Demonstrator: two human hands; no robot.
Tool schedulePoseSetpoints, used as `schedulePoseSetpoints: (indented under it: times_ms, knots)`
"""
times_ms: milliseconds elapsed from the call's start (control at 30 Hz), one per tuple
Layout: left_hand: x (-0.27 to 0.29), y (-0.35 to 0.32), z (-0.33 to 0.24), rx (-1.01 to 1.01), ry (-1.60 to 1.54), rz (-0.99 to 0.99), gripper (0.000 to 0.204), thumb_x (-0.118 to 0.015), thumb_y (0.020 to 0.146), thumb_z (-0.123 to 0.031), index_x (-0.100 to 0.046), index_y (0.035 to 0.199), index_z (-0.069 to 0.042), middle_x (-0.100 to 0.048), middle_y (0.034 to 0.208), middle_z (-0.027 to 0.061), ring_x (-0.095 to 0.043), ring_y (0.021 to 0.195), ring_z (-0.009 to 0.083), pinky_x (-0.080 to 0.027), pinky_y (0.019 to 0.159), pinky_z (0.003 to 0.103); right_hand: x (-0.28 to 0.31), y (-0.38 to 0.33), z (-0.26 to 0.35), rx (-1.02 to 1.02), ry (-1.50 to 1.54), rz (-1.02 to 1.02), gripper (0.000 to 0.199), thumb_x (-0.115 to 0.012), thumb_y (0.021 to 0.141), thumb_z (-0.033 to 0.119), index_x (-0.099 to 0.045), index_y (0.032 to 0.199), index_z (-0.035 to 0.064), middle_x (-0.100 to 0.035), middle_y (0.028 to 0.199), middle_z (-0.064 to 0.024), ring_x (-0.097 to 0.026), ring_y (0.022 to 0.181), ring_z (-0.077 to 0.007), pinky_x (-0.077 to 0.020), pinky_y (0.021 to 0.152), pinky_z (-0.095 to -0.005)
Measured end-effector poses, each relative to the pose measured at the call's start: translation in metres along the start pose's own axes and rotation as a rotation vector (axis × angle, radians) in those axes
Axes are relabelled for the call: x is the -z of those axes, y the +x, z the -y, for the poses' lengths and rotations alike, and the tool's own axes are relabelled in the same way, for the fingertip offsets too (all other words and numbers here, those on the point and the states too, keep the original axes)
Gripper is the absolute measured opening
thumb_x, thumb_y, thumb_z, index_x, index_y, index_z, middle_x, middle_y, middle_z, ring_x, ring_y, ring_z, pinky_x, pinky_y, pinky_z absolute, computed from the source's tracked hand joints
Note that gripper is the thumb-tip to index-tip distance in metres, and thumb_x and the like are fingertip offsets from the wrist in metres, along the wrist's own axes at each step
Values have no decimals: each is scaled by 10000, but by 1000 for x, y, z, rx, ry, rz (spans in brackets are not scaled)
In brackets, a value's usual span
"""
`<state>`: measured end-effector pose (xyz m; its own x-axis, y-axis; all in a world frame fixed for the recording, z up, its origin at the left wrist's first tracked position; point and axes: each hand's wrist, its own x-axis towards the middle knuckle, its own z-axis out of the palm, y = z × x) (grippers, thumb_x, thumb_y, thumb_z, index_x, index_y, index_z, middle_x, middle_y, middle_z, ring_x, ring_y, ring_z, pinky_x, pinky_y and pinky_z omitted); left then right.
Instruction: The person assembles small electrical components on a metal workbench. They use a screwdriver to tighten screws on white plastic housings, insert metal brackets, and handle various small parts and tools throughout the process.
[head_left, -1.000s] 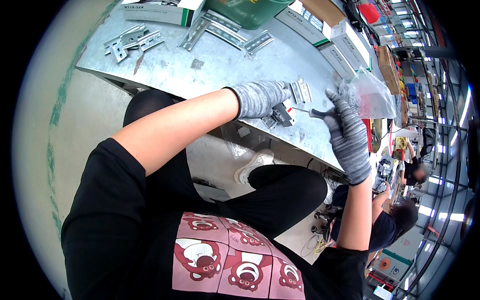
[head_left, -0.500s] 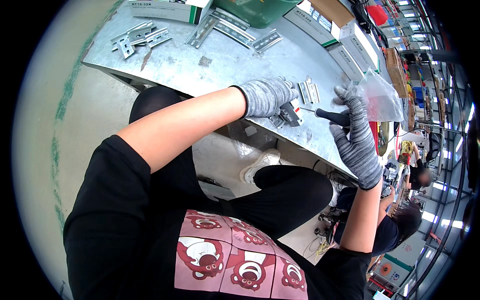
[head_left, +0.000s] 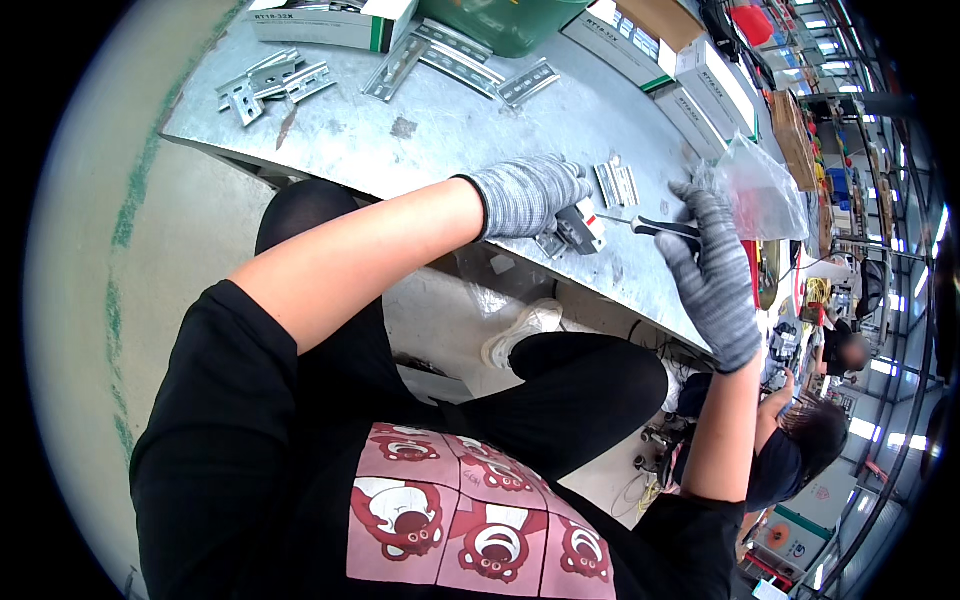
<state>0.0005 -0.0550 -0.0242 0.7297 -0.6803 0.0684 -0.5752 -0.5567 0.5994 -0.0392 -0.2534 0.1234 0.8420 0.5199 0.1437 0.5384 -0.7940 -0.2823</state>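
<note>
My left hand (head_left: 530, 197), in a grey knitted glove, is closed on a small grey electrical block (head_left: 579, 227) with a red mark, at the near edge of the metal workbench. A metal rail piece (head_left: 547, 243) shows under the block. A screwdriver (head_left: 652, 227) with a dark handle lies level, its shaft pointing left with the tip at the block's right face. My right hand (head_left: 718, 265), gloved alike, has its thumb and fingers around the handle's end. Just beyond the block lie several short metal rail pieces (head_left: 616, 184).
More slotted rails lie at the far left (head_left: 270, 82) and far middle (head_left: 455, 60) of the workbench (head_left: 350, 140). White cartons (head_left: 325, 25) and a green bin (head_left: 510, 22) stand at the back. A clear plastic bag (head_left: 765, 190) is beside my right hand. Another person (head_left: 770, 450) sits at right.
The fingers of my right hand have shifted on the screwdriver, and its handle looks turned. My left hand and the block stay nearly in place.
</note>
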Motion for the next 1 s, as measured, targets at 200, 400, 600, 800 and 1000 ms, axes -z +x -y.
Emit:
schedulePoseSetpoints:
  times_ms: [200, 400, 600, 800, 1000]
  knots:
    - [-1, 2, 4, 0, 35, -18, 529, -760, 753, -123, -552, 1225, -4, -570, 1175, 176, -539, 1136, 343, -425, 1017, 398, -4, -4, -7, -72, 129, 69, 324, -666, 859, 51, -581, 1171, 36, -610, 1038, -168, -668, 851, -321, -511, 793, -352]
    - [5, 1, -2, 26, 42, 38, 552, -767, 743, -119, -552, 1238, 0, -558, 1218, 191, -527, 1160, 345, -418, 1026, 397, 1, 0, -5, 24, 169, 90, 429, -674, 849, 39, -538, 1256, 44, -613, 990, -144, -682, 923, -239, -518, 766, -335]
    - [8, 0, -3, 30, 14, 23, 569, -767, 754, -130, -542, 1262, -2, -548, 1241, 197, -523, 1169, 348, -410, 1044, 393, 5, 2, 0, 51, 4, 64, 389, -651, 856, 30, -560, 1233, 59, -629, 1004, -154, -682, 853, -256, -523, 731, -335]
    - [7, -1, -5, 44, 50, 66, 589, -761, 768, -134, -525, 1291, 0, -512, 1332, 206, -503, 1217, 345, -397, 1070, 384, -1, 1, 2, 43, 12, 27, 396, -656, 868, 85, -561, 1252, 67, -617, 973, -149, -661, 792, -307, -525, 725, -367]
    - [9, -1, -4, 35, 56, 33, 599, -765, 763, -141, -523, 1291, 4, -529, 1302, 210, -504, 1213, 349, -398, 1064, 388, -4, 4, -7, 12, -160, 107, 528, -689, 835, 75, -501, 1328, 76, -593, 1049, -155, -658, 877, -279, -515, 790, -341]
